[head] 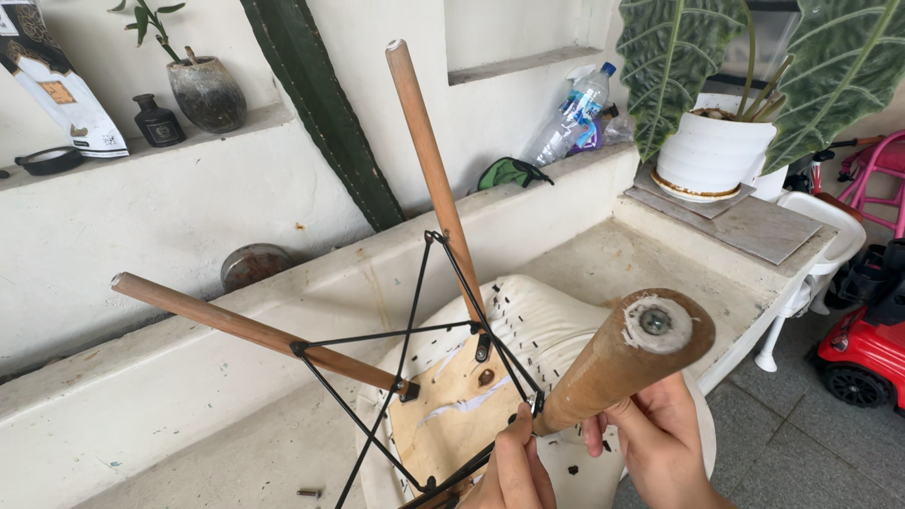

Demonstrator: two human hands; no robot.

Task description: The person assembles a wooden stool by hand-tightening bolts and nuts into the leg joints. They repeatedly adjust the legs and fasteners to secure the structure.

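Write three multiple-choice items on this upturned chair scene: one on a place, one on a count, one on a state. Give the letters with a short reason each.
1. Where does the white plant pot stand?
A. on the grey slab at the ledge corner
B. on the floor by the red toy car
C. on the upper shelf

2. How many wooden chair legs show?
A. one
B. three
C. five

3. How does the chair seat lie?
A. upright
B. upside down, legs pointing up
C. on its side, legs off

Answers:
1 A, the pot sits on the grey slab.
2 B, the tall leg, the left leg and the near leg between the left hand and right hand.
3 B, its wooden underside faces up beneath the black wire bracing.
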